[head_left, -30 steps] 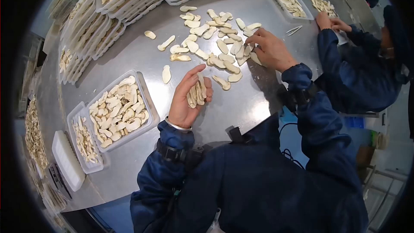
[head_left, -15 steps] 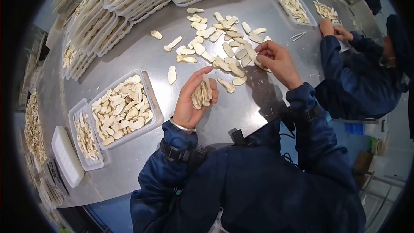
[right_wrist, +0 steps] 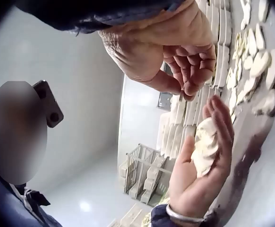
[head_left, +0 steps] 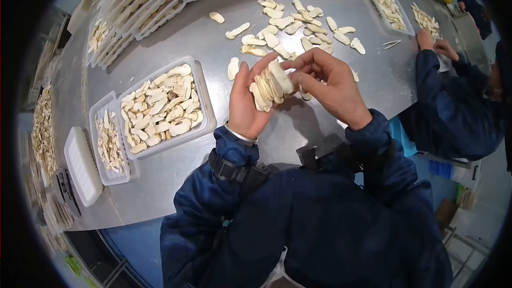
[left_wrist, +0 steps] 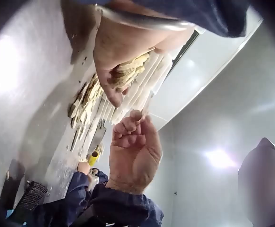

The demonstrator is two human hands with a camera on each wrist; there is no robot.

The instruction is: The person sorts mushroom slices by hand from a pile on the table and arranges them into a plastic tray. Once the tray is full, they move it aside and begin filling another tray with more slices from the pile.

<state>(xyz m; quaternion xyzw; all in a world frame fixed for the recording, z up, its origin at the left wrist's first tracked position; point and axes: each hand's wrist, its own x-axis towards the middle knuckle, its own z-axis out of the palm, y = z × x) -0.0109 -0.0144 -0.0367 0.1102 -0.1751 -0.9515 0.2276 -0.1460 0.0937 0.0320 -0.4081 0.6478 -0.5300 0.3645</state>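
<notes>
In the head view the left hand point(head_left: 248, 109) holds a stack of pale mushroom slices point(head_left: 263, 92) upright, thumb on one side and fingers on the other. Close to the stack's right end is the right hand point(head_left: 338, 88), its fingertips by a broad white slice point(head_left: 280, 77). The left wrist view has the right hand point(left_wrist: 135, 161) with thumb and finger together on a thin pale edge, apart from the left hand point(left_wrist: 128, 42). Stacked slices point(right_wrist: 206, 146) lie against the left palm in the right wrist view. Loose slices point(head_left: 281, 22) are scattered beyond both hands.
A tub of slices point(head_left: 198, 80), a smaller tub of pieces point(head_left: 127, 168) and a white lid point(head_left: 82, 168) stand at left. Stacked trays point(head_left: 154, 18) line the back. White tweezers point(head_left: 392, 44) lie at right, near another person's sleeve point(head_left: 432, 80).
The right hand has come from the scattered slices to the left hand's stack, bringing a slice. The head view has shifted, and the left hand's stack now shows more from its side.
</notes>
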